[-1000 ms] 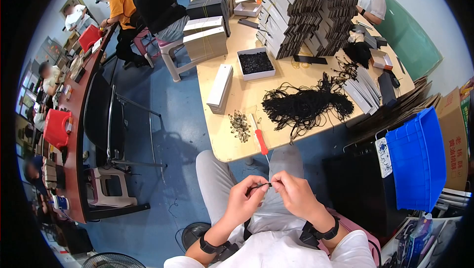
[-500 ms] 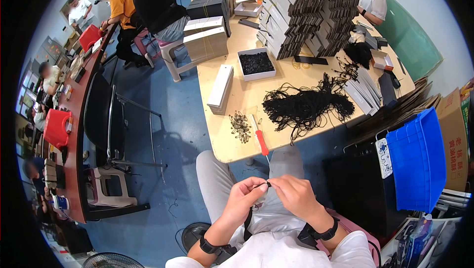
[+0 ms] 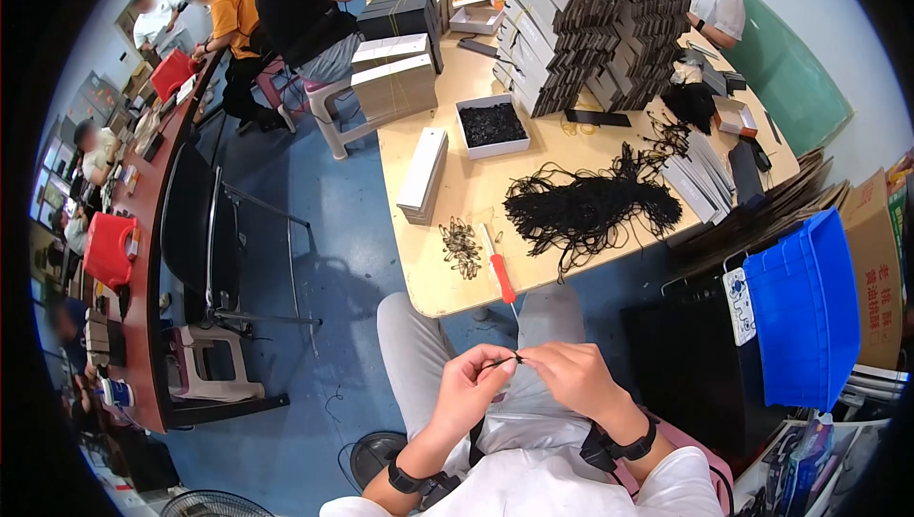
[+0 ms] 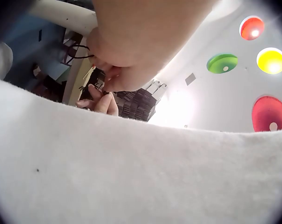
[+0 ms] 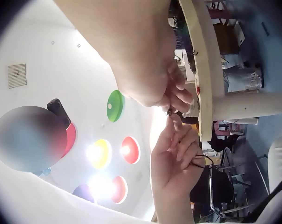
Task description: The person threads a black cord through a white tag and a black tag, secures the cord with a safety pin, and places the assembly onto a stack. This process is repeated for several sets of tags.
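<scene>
With fingertips nearly closed, the left hand (image 3: 466,388) and right hand (image 3: 576,381) pinch a black cord (image 3: 517,358) beyond the surface's (image 3: 419,269) near edge, where a slackened pinch might drop it.

- Head view bright; fisheye curves the scene, corners black.
- Soft shadow on the blue floor (image 3: 343,260).
- Coloured ceiling lamps (image 4: 271,61) shine in both wrist views, with white glare.
- Left wrist: foreground cloth (image 4: 136,177) soft.
- Right wrist: blurred head (image 5: 31,140).
</scene>
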Motion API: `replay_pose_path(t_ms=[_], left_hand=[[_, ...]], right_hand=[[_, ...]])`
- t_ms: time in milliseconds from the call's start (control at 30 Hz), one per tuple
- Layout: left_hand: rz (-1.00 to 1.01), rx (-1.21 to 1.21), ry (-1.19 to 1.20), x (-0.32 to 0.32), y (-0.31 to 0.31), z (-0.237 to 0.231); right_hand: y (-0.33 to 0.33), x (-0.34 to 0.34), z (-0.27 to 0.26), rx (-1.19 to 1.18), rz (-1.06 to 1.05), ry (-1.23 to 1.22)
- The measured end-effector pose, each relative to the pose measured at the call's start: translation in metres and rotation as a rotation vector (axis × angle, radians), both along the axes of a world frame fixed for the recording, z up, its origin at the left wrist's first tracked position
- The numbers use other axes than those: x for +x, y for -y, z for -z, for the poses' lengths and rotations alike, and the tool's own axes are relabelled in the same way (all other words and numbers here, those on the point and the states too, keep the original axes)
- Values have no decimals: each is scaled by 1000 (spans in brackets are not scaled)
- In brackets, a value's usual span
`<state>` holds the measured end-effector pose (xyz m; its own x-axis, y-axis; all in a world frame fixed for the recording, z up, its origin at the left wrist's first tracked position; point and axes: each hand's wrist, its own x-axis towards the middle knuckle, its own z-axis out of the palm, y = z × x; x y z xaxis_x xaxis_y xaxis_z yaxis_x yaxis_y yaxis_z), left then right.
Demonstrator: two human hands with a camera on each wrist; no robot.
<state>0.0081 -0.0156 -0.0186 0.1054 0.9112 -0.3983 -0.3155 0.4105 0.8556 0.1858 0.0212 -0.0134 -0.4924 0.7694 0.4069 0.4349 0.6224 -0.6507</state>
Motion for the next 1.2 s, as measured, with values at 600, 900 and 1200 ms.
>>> replay_pose_path(t_ms=[600, 900, 1200], left_hand=[[116, -9, 39, -4, 2, 10], [73, 13, 18, -1, 1, 9], [20, 88, -87, 3, 2, 8]], right_hand=[[-8, 8, 0, -23, -68, -65], [-4, 6, 2, -93, -34, -73], [-1, 3, 4, -145, -2, -109]])
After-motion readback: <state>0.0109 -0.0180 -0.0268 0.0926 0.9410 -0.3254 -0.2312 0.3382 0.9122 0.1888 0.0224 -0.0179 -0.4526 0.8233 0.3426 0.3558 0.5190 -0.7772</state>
